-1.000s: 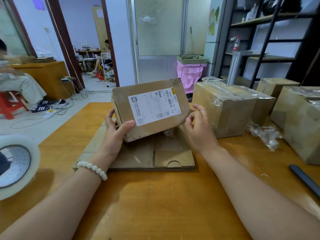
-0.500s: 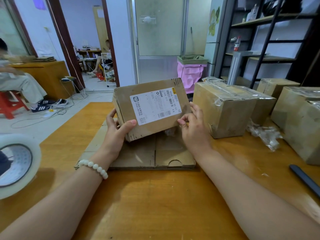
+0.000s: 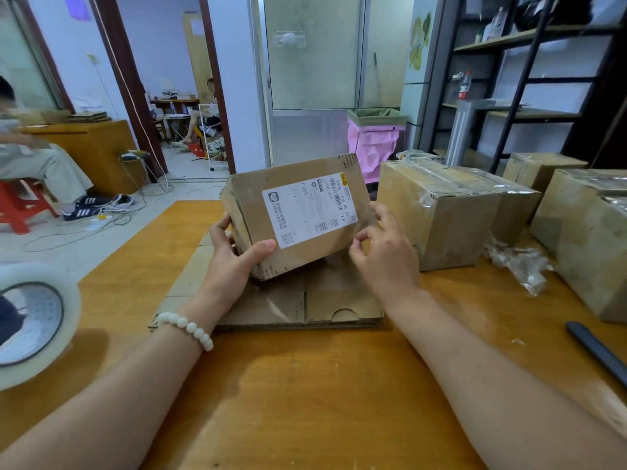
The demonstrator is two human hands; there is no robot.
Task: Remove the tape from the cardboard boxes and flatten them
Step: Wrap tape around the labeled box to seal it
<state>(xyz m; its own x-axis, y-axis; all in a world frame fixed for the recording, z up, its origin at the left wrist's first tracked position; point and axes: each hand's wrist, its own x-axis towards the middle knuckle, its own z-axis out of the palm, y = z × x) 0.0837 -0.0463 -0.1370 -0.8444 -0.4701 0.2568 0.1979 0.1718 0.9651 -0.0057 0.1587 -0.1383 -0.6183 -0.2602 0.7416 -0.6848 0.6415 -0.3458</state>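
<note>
Head view looks down on an orange wooden tabletop (image 3: 305, 395); at its middle the left hand (image 3: 234, 262) grips a small cardboard box (image 3: 298, 201) by its near-left corner, thumb curled over the front face, the other fingers wrapped behind the left end. The box is raised and tilted, its white shipping label (image 3: 310, 210) facing the camera, just above a sheet of flattened cardboard (image 3: 281, 307) lying on the tabletop. The right hand (image 3: 386, 256) sits at the box's right end; its fingers are half-curled and slightly spread, thumb and forefinger tips close together at the lower right edge, and I cannot tell whether they pinch anything. A white bead bracelet (image 3: 186, 329) circles the left wrist. To the right stand three taped boxes, one beside the hand (image 3: 437, 212), one farther back (image 3: 543, 169), one at the right edge (image 3: 590, 239); crumpled clear film (image 3: 519, 262) lies between them. A roll of clear tape (image 3: 34, 320) fills the near left; a dark slim tool (image 3: 597, 351) lies at the near right.
</note>
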